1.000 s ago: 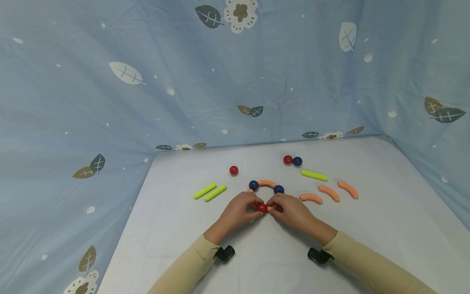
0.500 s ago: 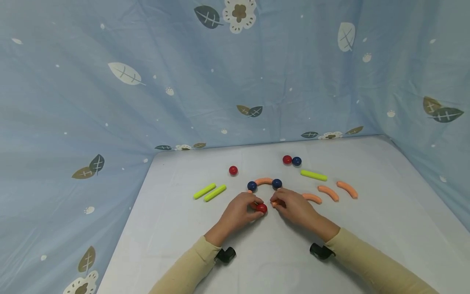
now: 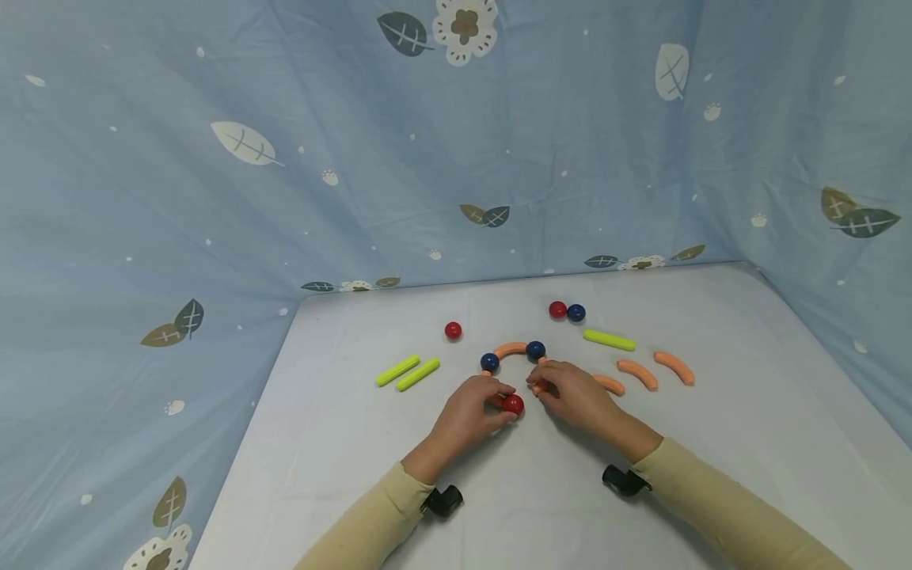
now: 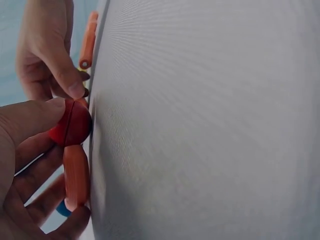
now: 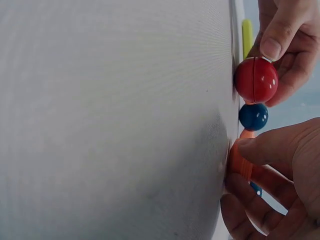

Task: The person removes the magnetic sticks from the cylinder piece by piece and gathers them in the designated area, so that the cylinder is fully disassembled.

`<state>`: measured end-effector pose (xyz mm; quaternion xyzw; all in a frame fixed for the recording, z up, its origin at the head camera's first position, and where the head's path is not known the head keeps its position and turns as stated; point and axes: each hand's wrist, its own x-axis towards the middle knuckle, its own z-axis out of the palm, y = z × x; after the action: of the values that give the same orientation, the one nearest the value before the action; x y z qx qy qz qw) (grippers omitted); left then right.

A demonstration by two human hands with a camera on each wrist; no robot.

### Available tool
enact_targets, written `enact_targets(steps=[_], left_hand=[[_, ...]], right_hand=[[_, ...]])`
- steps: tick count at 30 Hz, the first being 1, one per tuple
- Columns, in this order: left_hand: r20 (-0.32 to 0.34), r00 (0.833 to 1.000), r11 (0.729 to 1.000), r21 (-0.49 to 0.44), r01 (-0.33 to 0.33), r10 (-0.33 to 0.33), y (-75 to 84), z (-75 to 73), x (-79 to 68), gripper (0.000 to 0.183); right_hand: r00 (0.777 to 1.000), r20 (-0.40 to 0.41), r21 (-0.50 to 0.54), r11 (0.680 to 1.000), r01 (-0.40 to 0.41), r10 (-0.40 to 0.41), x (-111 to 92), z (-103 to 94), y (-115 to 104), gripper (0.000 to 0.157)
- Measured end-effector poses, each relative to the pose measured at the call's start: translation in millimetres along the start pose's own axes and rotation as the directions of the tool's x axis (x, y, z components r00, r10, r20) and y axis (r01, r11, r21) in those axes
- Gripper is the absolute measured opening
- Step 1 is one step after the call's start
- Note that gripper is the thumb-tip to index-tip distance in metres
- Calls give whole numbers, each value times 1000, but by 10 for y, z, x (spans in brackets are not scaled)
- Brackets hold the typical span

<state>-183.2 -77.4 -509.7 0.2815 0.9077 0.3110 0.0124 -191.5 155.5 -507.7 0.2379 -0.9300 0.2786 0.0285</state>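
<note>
My left hand (image 3: 469, 410) pinches a glossy red ball (image 3: 513, 404) between thumb and fingers at the near side of a partial ring on the table. In the left wrist view, an orange curved rod (image 4: 76, 175) joins this ball. Slightly apart to the right, my right hand (image 3: 575, 398) pinches another orange curved rod (image 5: 241, 160), mostly covered by its fingers in the head view. The ring's far side has an orange curved rod (image 3: 511, 349) between a left blue ball (image 3: 489, 362) and a right blue ball (image 3: 536, 350).
Yellow-green rods (image 3: 418, 374) lie left on the white table (image 3: 342, 475), with a lone red ball (image 3: 453, 331) behind. At the back right are a red ball (image 3: 558, 310), a blue ball (image 3: 576, 313) and a yellow-green rod (image 3: 609, 340). Orange curved rods (image 3: 637, 374) lie farther right.
My right hand has drawn its orange rod away from the red ball, up and right. The right blue ball has shifted away from me. My left hand still holds the red ball.
</note>
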Motion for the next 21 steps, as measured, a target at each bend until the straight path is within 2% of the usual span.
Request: enact_targets(steps=[8, 12, 17, 21], left_hand=[[-28, 1000, 1000, -22, 1, -2, -16, -16, -12, 37], [-49, 998, 999, -14, 35, -35, -24, -45, -13, 34], [-106, 992, 998, -5, 63, -63, -80, -80, -12, 33], [-155, 985, 997, 0, 80, -79, -121, -103, -5, 40]], right_hand=[[1000, -15, 6, 1000, -6, 6, -26, -12, -20, 26], [1000, -11, 4, 1000, -18, 18, -48, -13, -23, 26], [999, -25, 8, 1000, -30, 31, -77, 6, -28, 28], [999, -32, 36, 998, -42, 44, -99, 12, -70, 32]])
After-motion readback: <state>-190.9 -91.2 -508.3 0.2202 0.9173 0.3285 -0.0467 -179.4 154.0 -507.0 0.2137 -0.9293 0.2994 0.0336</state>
